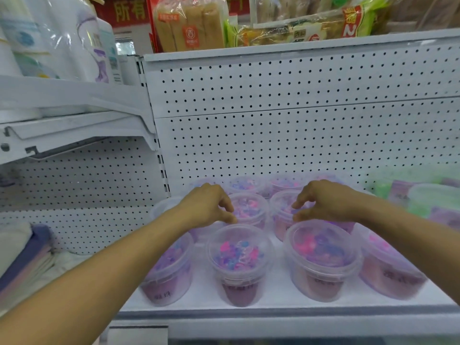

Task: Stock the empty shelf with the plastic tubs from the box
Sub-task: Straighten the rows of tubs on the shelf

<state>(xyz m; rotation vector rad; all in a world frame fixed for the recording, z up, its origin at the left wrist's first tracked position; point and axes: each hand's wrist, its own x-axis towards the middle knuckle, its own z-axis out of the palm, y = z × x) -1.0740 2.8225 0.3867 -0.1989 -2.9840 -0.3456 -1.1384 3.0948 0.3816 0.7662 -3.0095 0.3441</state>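
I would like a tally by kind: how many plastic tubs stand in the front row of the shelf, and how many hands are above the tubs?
Front-row plastic tubs: 4
Hands: 2, the left hand and the right hand
Total: 6
The tubs behind are too hidden and blurred to count.

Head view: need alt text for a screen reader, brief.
Two bare arms reach over a white shelf stocked with rows of clear lidded tubs of pink and purple pieces; the left hand and right hand hover, fingers loosely curled, over the middle row. White pegboard backs the shelf.
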